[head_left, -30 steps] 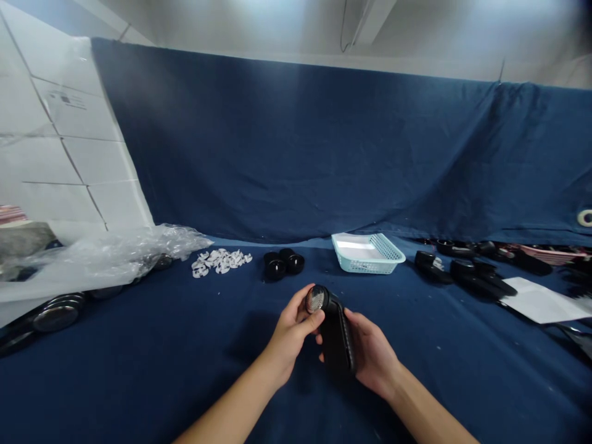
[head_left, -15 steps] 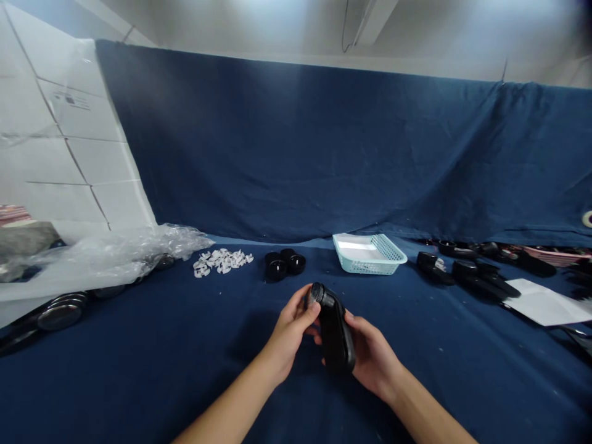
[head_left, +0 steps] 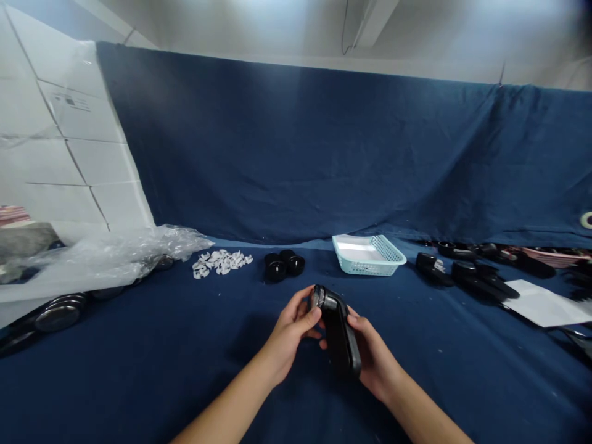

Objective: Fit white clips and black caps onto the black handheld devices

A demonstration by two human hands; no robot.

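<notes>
A black handheld device with a round, ridged head is held above the blue cloth in front of me. I cannot make out its exact kind. My left hand is closed around the ridged head, thumb on its near side and fingers behind it. Along the right side of the body, my right hand grips it with the thumb near the upper edge; most of its fingers are hidden behind the device. The head points up and left, and the body slants down to the right.
Beyond my hands lie small white plastic parts, several black round caps and a light-blue basket with paper inside. Black device bodies and a white sheet lie right. Plastic wrap and dark round discs sit left.
The device has turned slightly, its lower end swinging a little to the right. Both hands keep their hold on it, and the things on the table stay in place.
</notes>
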